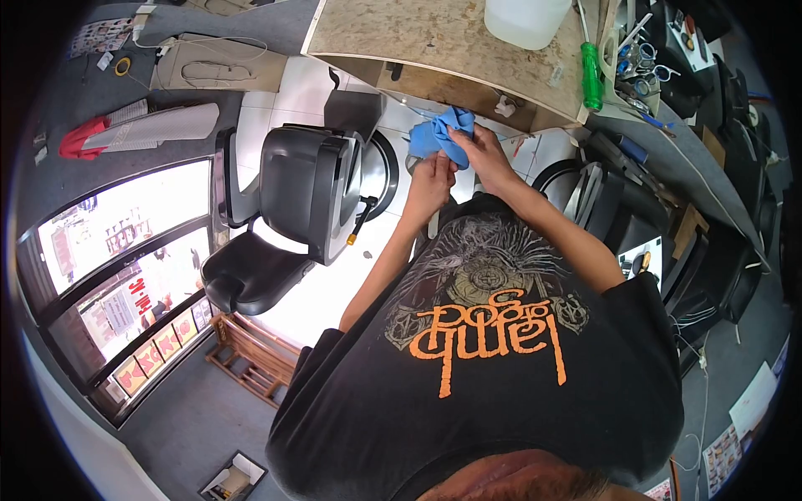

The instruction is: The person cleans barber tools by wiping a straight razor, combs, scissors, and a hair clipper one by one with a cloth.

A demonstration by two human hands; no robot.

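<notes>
A crumpled blue cloth is held between my two hands, in front of the wooden cabinet. My left hand has its fingers closed at the cloth's lower edge. On the other side, my right hand grips a bunched fold, with the thumb on top. The hands are close together, and the cloth hides part of the fingers. Whether something is wrapped inside the cloth cannot be made out.
A wooden cabinet bears a white container and a green-handled screwdriver. Scissors stand in a holder at its right. A black salon chair is at left, near a wooden rack.
</notes>
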